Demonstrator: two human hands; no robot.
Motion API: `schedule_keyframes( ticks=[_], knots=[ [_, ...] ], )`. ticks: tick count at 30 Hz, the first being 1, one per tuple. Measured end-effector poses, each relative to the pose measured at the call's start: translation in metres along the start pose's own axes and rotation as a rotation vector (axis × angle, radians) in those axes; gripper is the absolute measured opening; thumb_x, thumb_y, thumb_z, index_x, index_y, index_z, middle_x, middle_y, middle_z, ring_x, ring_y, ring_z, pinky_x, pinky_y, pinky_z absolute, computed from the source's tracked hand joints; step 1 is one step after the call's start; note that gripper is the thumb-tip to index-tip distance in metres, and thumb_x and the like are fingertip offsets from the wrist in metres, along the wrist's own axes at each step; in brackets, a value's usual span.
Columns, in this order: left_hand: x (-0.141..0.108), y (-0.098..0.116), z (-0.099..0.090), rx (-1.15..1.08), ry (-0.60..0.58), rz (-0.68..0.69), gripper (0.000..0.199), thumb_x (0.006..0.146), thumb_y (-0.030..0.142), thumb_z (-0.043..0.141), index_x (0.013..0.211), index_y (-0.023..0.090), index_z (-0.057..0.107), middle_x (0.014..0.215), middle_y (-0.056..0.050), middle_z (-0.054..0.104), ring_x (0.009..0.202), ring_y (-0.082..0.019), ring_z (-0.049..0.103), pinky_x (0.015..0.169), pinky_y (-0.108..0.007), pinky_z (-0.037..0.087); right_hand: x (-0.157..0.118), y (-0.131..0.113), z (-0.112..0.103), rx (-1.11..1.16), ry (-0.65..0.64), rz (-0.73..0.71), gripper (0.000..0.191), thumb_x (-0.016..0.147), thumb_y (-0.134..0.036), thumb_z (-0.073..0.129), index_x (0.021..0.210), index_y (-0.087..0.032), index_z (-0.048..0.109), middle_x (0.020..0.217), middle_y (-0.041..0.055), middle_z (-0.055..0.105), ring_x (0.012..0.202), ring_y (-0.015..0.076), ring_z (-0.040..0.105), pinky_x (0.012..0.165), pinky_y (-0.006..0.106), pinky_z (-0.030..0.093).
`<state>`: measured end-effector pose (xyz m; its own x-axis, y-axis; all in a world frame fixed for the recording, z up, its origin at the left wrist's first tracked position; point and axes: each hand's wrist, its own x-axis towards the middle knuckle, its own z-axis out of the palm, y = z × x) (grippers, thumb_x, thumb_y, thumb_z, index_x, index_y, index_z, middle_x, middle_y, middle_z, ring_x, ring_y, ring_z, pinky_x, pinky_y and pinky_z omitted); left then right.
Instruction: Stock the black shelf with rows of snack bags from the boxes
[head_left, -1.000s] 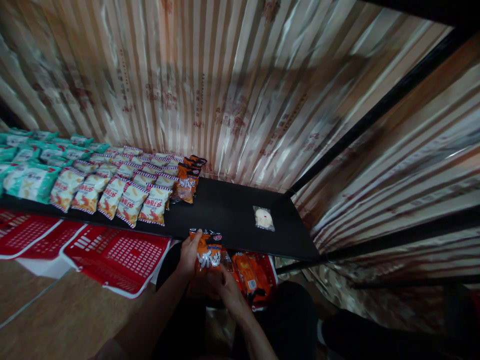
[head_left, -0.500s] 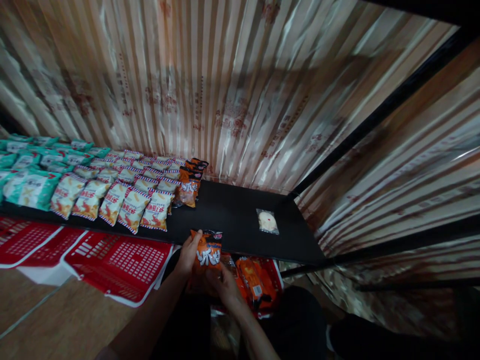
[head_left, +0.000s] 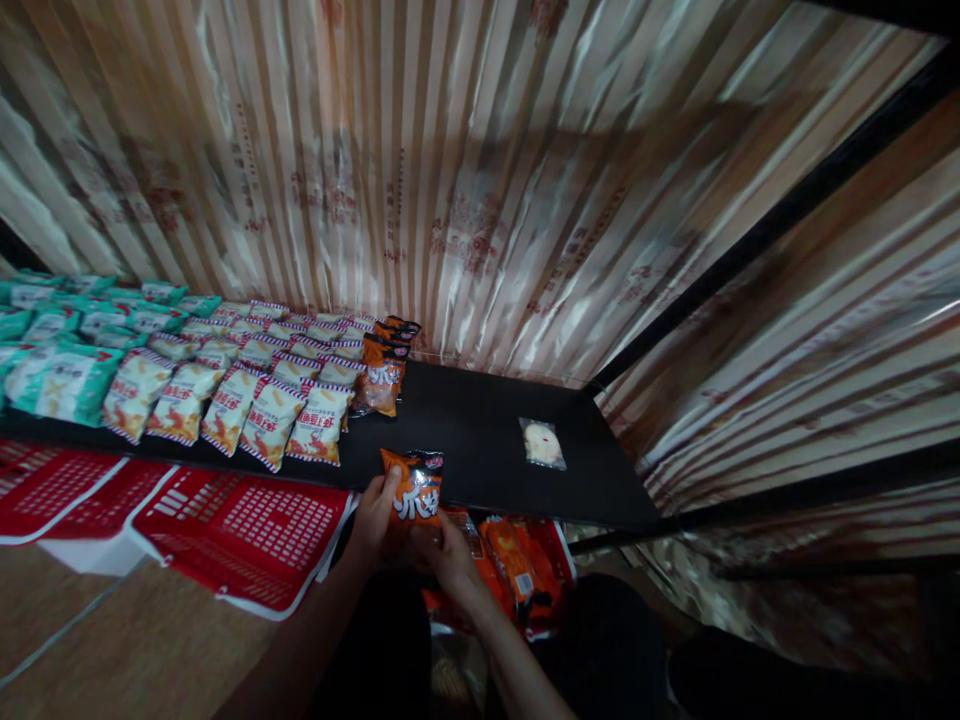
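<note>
An orange-and-black snack bag [head_left: 417, 492] is held upright between my two hands at the front edge of the black shelf [head_left: 465, 425]. My left hand [head_left: 373, 520] grips its left side, thumb across the front. At the lower right of the bag, my right hand [head_left: 448, 555] is closed on it, its fingertips partly hidden in shadow. Matching orange bags [head_left: 382, 377] stand in a short row on the shelf, beyond my hands. Under the shelf, more orange bags [head_left: 514, 565] lie in a red basket [head_left: 568, 577] near my right hand.
White-and-orange snack bags [head_left: 274, 420] and green bags [head_left: 64, 380] fill the shelf's left part in rows. A clear packet with a white round item [head_left: 542, 443] lies to the right. Red baskets [head_left: 247, 535] stand below. Black frame bars [head_left: 750, 230] and striped sheeting [head_left: 480, 180] enclose the shelf.
Both hands have lifted the orange snack bag slightly, and it tilts a little differently. The view has shifted slightly; the things on the shelf have not moved.
</note>
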<state>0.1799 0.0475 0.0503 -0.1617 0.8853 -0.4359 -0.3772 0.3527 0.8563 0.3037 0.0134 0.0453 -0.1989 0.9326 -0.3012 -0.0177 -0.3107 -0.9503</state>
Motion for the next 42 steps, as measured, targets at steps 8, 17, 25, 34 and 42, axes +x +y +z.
schedule_keyframes(
  ticks=[8, 17, 25, 34, 42],
  knots=[
    [-0.019, 0.010, -0.007, 0.163, -0.023, 0.121, 0.047, 0.069, 0.054, 0.057, 0.092, 0.014, 0.063, 0.094, -0.009, 0.068, 0.092, -0.025, 0.062, 0.080, -0.034, 0.047, 0.013, 0.002, 0.000, -0.020, 0.058, -0.080, 0.059, 0.065, -0.060, 0.063, 0.109, -0.021, 0.055, 0.089, 0.0051, 0.068, 0.079, 0.0229, 0.064, 0.072, 0.036, 0.051],
    [-0.013, -0.008, -0.017, 0.198, -0.095, 0.127, 0.053, 0.064, 0.042, 0.064, 0.108, 0.014, 0.057, 0.105, -0.010, 0.066, 0.098, -0.026, 0.061, 0.086, -0.037, 0.047, 0.025, -0.014, -0.001, 0.066, 0.064, -0.078, 0.055, 0.064, -0.054, 0.068, 0.105, -0.018, 0.057, 0.095, 0.0080, 0.068, 0.087, 0.0244, 0.064, 0.081, 0.039, 0.049],
    [0.000, -0.017, -0.022, 0.272, -0.093, 0.245, 0.048, 0.068, 0.036, 0.056, 0.108, 0.010, 0.053, 0.099, -0.011, 0.066, 0.092, -0.024, 0.063, 0.082, -0.037, 0.049, 0.033, -0.024, 0.004, 0.040, 0.031, -0.083, 0.052, 0.064, -0.054, 0.068, 0.102, -0.020, 0.059, 0.093, 0.0057, 0.068, 0.085, 0.0224, 0.063, 0.081, 0.037, 0.048],
    [0.014, -0.004, -0.024, 0.165, -0.104, 0.324, 0.047, 0.063, 0.033, 0.059, 0.105, 0.014, 0.055, 0.106, -0.011, 0.065, 0.099, -0.024, 0.061, 0.088, -0.037, 0.047, 0.046, -0.020, 0.003, 0.069, -0.071, -0.115, 0.049, 0.063, -0.044, 0.072, 0.102, -0.020, 0.055, 0.101, 0.0060, 0.066, 0.094, 0.0218, 0.061, 0.088, 0.038, 0.045],
    [0.034, -0.010, -0.026, 0.319, -0.010, 0.461, 0.050, 0.071, 0.033, 0.055, 0.116, 0.012, 0.051, 0.115, -0.013, 0.061, 0.106, -0.023, 0.057, 0.096, -0.038, 0.042, 0.060, -0.027, 0.012, 0.141, -0.010, -0.125, 0.047, 0.056, -0.037, 0.074, 0.097, -0.021, 0.055, 0.091, 0.0030, 0.068, 0.084, 0.0211, 0.064, 0.086, 0.039, 0.046]
  ],
)
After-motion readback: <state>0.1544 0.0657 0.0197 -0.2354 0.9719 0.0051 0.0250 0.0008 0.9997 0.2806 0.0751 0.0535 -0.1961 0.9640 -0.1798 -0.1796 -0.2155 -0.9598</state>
